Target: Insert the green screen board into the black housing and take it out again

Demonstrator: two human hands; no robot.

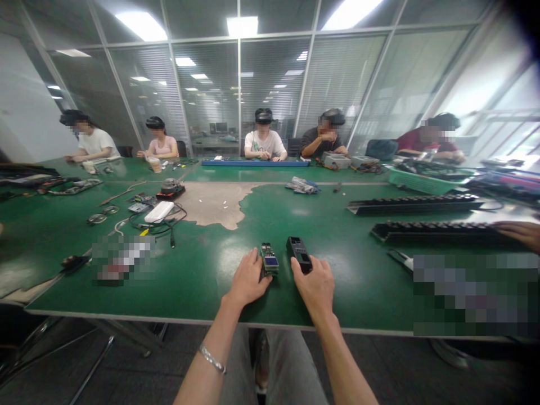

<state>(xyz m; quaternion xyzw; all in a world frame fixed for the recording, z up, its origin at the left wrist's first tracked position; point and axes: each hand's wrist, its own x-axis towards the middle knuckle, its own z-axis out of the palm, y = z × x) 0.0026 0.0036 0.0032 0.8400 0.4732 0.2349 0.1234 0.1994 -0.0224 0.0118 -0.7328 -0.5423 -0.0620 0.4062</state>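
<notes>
Gripping the screened circuit board (270, 262) with my left hand (246, 279), the black casing (298, 252) with my right hand (317, 284) — apparently to steady both.

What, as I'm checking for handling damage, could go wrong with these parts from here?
The left hand holds a bare circuit board; finger pressure might harm its exposed components. The right hand holds a black casing close beside it, so the two could knock together.
</notes>
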